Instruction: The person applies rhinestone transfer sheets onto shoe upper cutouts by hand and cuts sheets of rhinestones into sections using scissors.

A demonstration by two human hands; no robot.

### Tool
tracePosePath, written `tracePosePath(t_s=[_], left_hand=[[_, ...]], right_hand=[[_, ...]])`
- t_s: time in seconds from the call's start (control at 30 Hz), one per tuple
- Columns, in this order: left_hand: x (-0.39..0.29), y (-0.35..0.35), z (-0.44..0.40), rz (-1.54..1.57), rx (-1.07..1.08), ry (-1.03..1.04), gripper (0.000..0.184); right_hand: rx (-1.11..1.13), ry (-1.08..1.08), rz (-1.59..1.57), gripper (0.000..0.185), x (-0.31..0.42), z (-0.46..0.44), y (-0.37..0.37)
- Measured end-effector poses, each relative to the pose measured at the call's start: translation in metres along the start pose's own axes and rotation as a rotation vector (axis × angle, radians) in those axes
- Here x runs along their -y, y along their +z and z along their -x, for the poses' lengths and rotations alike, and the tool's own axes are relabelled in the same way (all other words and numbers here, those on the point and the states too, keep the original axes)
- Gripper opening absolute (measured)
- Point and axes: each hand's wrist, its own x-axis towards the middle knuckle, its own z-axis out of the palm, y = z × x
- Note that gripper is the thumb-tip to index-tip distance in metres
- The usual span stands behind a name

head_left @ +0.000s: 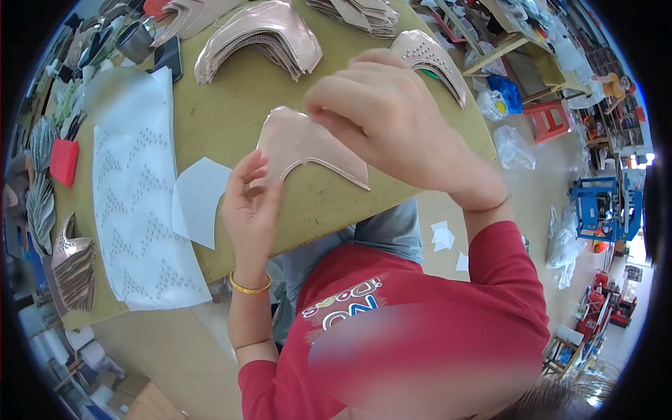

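A rose-gold curved shoe-upper piece lies flat on the table in front of me, its notched edge toward me. My left hand is at its left end, thumb and fingers apart, fingertips near the edge; I cannot tell whether they touch it. Above the piece's right part is my right hand, fingers curled in and closed; what they hold, if anything, is hidden. A blank white backing sheet lies left of my left hand. Beside it is a long white sheet bearing groups of small metallic studs.
Stacks of rose-gold pieces stand at the table's back, another stack at the left. A studded piece rests near the right edge of the table. A phone and metal cup are back left. Paper scraps lie on the floor.
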Motion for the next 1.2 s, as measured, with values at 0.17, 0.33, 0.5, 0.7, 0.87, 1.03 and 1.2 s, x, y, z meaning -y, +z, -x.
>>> tracePosePath(t_s=[0.17,0.33,0.5,0.7,0.87,1.03,1.2], left_hand=[[-0.003,0.020,-0.004,0.357,0.018,-0.166,0.042],[0.010,-0.006,-0.016,0.533,-0.122,-0.200,0.025],[-0.001,-0.022,-0.032,-0.275,-0.026,-0.087,0.016],[0.016,-0.023,-0.046,-0.332,0.011,-0.206,0.028],[0.029,-0.022,-0.047,-0.349,0.019,-0.276,0.039],[0.028,-0.020,-0.047,-0.321,0.015,-0.287,0.043],[0.034,-0.021,-0.047,-0.339,0.036,-0.267,0.045]], right_hand=[[-0.032,0.004,-0.185,0.010,0.008,-0.013,-0.006],[-0.128,0.124,-0.170,0.014,-0.002,0.016,0.008],[0.085,0.540,-0.366,0.023,-0.026,0.057,0.065],[0.087,0.772,-0.775,0.039,-0.061,0.077,0.123],[0.004,0.735,-0.770,0.050,-0.059,0.078,0.129],[0.019,0.705,-0.678,0.052,-0.058,0.074,0.128],[0.048,0.698,-0.631,0.051,-0.059,0.073,0.127]])
